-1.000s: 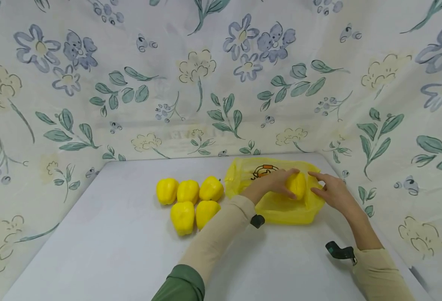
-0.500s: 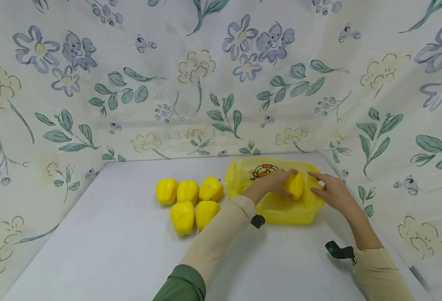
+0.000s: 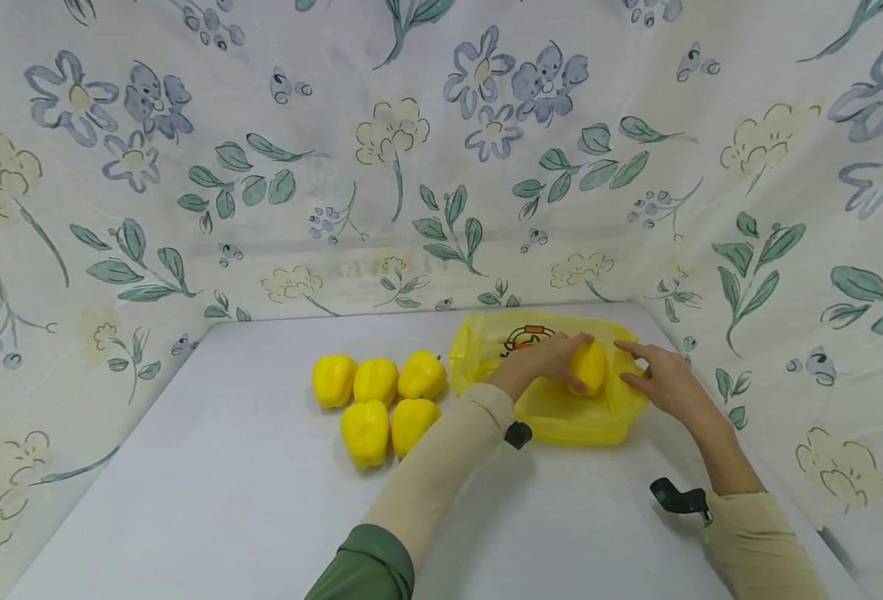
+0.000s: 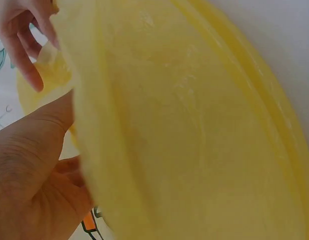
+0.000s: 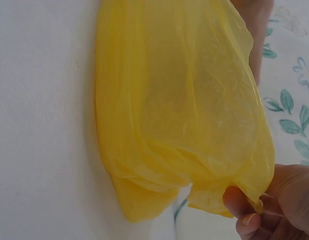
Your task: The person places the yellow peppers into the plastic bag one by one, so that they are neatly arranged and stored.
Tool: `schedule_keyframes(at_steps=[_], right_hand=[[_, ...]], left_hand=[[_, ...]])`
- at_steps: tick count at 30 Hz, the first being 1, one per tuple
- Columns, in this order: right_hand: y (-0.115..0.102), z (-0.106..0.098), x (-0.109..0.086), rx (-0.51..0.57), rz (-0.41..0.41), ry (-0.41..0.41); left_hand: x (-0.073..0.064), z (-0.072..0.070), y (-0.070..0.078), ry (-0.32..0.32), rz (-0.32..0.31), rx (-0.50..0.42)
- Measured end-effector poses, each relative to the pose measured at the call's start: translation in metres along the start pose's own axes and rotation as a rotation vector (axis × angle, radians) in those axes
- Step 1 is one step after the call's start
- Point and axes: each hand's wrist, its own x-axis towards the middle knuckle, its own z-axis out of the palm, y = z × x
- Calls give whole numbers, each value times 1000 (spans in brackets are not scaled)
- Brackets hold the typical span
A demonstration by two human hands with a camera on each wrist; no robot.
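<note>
A yellow plastic bag (image 3: 569, 429) with a printed logo lies at the back right of the table, its mouth held apart. My left hand (image 3: 542, 364) reaches into the opening and grips a yellow bell pepper (image 3: 591, 367), thumb on the near side and fingers on the far side. At the bag's right edge my right hand (image 3: 666, 383) pinches the plastic; the right wrist view shows the bag's edge (image 5: 257, 202) gathered between thumb and fingers (image 5: 237, 200). In the left wrist view the bag wall (image 4: 194, 125) hides the pepper and the left fingertips.
Several more yellow bell peppers (image 3: 366, 433) stand grouped on the white table (image 3: 223, 467), left of the bag; the left forearm partly covers one. Black camera mounts (image 3: 679, 498) jut from the wrists. A floral curtain (image 3: 298, 242) hangs along the table's back and sides.
My left hand and the pepper have shifted slightly left inside the bag, and the pepper has turned a little. The right hand stays at the bag's edge.
</note>
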Motion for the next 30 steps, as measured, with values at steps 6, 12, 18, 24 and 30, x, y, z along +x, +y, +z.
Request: schedule_keyframes(at_steps=[6, 12, 18, 24, 30], right_hand=[[1, 0, 1, 6, 10, -16], [1, 0, 0, 1, 6, -12], [1, 0, 1, -7, 10, -17], [-1, 0, 3, -18, 19, -31], [-2, 0, 2, -8, 33, -39]], left_hand=[[-5, -4, 2, -17, 2, 11], [-7, -16, 7, -31, 3, 72], [-12, -32, -1, -31, 109, 158], [-38, -53, -26, 11, 185, 82], [-71, -79, -57, 67, 211, 19]])
